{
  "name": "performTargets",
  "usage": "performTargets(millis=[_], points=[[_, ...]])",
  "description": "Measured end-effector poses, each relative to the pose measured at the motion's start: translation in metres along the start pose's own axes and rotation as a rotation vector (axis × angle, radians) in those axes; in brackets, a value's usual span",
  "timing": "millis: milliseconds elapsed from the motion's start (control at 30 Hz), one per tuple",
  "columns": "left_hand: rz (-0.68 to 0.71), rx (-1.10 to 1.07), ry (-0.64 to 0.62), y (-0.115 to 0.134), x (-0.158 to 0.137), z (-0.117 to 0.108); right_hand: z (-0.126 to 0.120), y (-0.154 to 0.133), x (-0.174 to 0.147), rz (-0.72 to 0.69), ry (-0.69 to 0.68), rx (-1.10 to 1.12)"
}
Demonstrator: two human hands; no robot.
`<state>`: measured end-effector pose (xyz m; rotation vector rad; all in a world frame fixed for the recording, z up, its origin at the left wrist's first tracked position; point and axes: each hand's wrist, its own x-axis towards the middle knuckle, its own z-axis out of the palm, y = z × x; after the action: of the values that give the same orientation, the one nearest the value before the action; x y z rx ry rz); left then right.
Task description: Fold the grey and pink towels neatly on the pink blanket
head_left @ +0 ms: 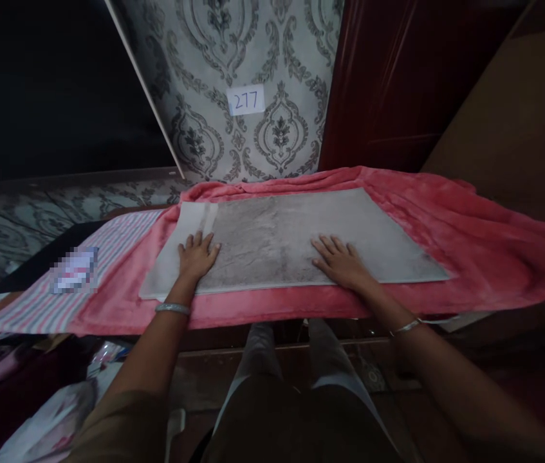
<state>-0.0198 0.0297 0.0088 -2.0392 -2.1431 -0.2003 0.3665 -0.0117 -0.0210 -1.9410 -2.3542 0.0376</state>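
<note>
A grey rectangular cloth (272, 225), paler at both ends, lies spread out over a pink plush blanket (446, 218). My left hand (197, 257) rests flat on the cloth near its left end, fingers apart. Farther right, my right hand (340, 260) also lies flat on it, close to the front edge, with its fingers stretched out. Neither hand grips anything. Faint creases show in the cloth's darker middle part. Whether it is one layer or folded, I cannot tell.
At the left end lies a striped cloth (122, 238) with a blurred small packet (75, 270) on it. A dark screen (60, 83) stands behind, left. A paper marked 277 (246, 100) is on the patterned wall. Bags and fabric (50, 418) lie at lower left.
</note>
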Motion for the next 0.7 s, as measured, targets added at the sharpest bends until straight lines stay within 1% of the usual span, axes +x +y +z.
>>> performTargets(millis=[100, 167, 200, 267, 300, 333, 400, 467, 533, 600, 633, 700], points=[[0.005, -0.007, -0.003, -0.003, 0.002, 0.001, -0.001, 0.021, -0.010, 0.049, -0.015, -0.020], [-0.008, -0.026, -0.039, -0.004, 0.004, -0.002, -0.005, 0.024, -0.012, 0.070, -0.026, -0.012], [-0.021, -0.038, -0.070, -0.003, 0.004, -0.005, -0.009, 0.022, -0.011, 0.081, -0.029, 0.000], [-0.041, -0.056, -0.118, 0.004, 0.001, -0.015, -0.017, 0.006, -0.005, 0.085, -0.022, 0.032], [-0.033, -0.058, -0.117, 0.011, -0.002, -0.021, -0.022, -0.007, -0.002, 0.065, -0.009, 0.049], [-0.009, -0.055, -0.097, 0.020, -0.007, -0.027, -0.026, -0.023, 0.002, 0.027, 0.008, 0.065], [0.082, -0.045, -0.025, 0.042, -0.018, -0.036, -0.033, -0.061, 0.010, -0.082, 0.044, 0.098], [0.179, -0.051, 0.007, 0.065, -0.031, -0.039, -0.035, -0.100, 0.017, -0.185, 0.070, 0.137], [0.229, -0.059, -0.029, 0.082, -0.042, -0.033, -0.031, -0.129, 0.021, -0.257, 0.064, 0.173], [0.232, -0.067, -0.093, 0.089, -0.049, -0.022, -0.023, -0.141, 0.023, -0.303, 0.033, 0.184], [0.223, -0.072, -0.118, 0.090, -0.050, -0.016, -0.018, -0.140, 0.023, -0.318, 0.018, 0.178], [0.205, -0.082, -0.137, 0.088, -0.051, -0.008, -0.009, -0.123, 0.023, -0.318, 0.003, 0.149]])
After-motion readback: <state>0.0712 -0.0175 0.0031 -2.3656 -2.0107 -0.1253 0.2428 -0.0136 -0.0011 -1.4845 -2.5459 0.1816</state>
